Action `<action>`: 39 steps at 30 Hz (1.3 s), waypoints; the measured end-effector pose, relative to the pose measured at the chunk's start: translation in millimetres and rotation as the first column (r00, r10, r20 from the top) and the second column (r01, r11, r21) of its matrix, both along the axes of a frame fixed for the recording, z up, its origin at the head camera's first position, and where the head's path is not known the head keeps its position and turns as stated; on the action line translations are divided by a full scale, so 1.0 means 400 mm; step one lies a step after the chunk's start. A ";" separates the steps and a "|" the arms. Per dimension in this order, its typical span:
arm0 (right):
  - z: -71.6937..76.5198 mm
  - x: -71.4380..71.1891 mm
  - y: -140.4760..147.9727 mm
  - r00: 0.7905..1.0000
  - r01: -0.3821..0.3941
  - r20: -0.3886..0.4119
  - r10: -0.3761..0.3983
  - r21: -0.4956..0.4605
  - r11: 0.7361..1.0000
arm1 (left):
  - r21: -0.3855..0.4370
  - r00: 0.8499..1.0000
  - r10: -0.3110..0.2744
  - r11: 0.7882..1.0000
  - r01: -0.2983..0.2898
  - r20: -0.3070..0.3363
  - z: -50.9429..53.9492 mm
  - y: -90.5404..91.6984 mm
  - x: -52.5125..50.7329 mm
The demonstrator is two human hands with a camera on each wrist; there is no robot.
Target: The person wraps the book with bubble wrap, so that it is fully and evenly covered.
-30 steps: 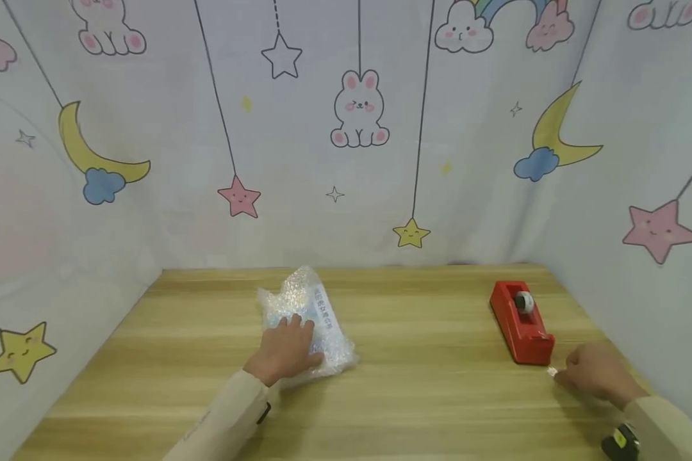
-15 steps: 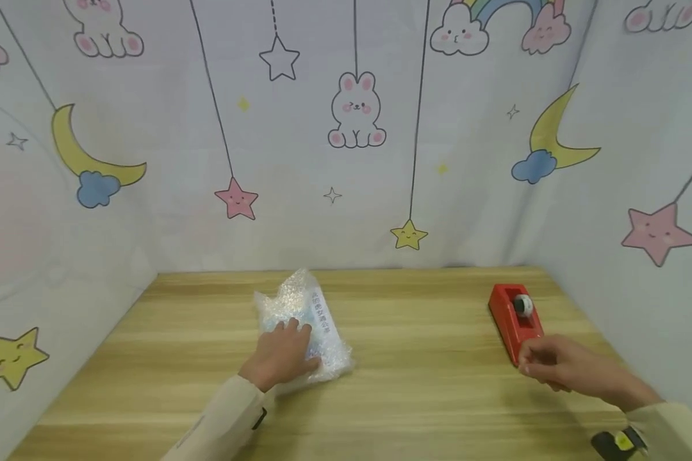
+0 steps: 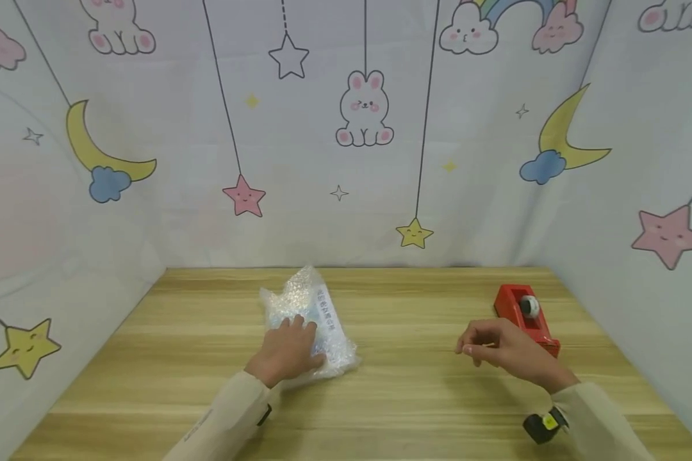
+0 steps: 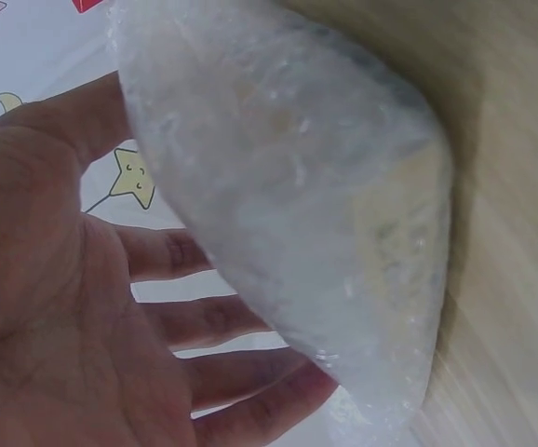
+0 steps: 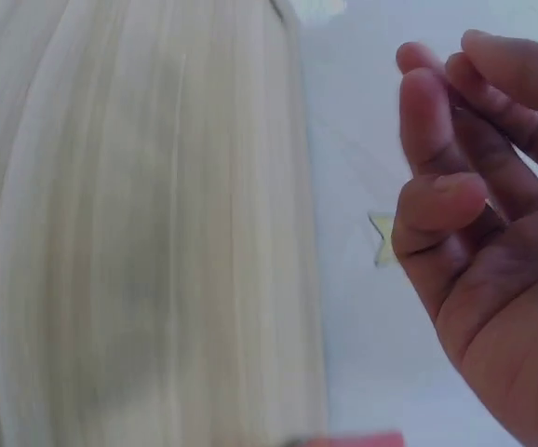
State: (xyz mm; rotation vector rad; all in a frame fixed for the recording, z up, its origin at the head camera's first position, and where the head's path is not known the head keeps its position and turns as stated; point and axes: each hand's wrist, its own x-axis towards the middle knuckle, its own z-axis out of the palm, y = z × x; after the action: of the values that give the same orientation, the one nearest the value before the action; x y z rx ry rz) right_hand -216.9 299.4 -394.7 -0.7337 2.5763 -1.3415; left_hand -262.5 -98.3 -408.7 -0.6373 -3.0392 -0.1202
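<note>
My left hand (image 3: 286, 351) rests on a package wrapped in bubble wrap (image 3: 337, 342), its fingers spread over the near part. In the left wrist view those fingers (image 4: 208, 321) reach nearly straight to the wrap (image 4: 278, 168), and their tips touch it. A strip of printed text runs along the package's right side. My right hand (image 3: 498, 346) hovers above the table, left of a red tape dispenser (image 3: 513, 301), partly covering it. Thumb and index fingertip come together in a pinch, where a small clear piece of tape showed earlier; now it is too faint to make out.
The wood-grain table (image 3: 403, 410) meets a white cloth backdrop (image 3: 300, 141) with cartoon prints at the back and both sides. A roll of tape (image 3: 529, 306) sits in the dispenser. A dark wrist camera (image 3: 541, 428) hangs below the right sleeve.
My right hand has moved left from beside the dispenser's front end, past it, to the open table. A glint of tape showed at its fingertips a second ago. The left hand stays on the package.
</note>
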 end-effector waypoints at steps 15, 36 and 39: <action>-0.077 -0.109 -0.192 0.996 0.026 0.083 -0.016 -0.115 0.993 | -0.032 1.000 0.000 0.999 0.000 -0.017 -0.012 -0.003 -0.003; -0.032 -0.224 -0.413 0.989 -0.078 0.126 0.079 -0.009 0.997 | -0.015 0.999 0.007 1.000 -0.006 0.032 0.000 -0.015 -0.012; -0.027 -0.239 -0.447 0.987 -0.115 0.117 0.114 0.003 0.993 | -0.020 0.999 0.010 1.000 -0.009 0.041 -0.001 -0.015 -0.014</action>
State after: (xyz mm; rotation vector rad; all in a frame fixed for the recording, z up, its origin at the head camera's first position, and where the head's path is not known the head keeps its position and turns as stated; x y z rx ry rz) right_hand -312.4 120.7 -405.5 -0.7654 2.4104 -1.2960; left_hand -268.3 -104.4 -409.2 -0.6296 -3.0863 -0.1040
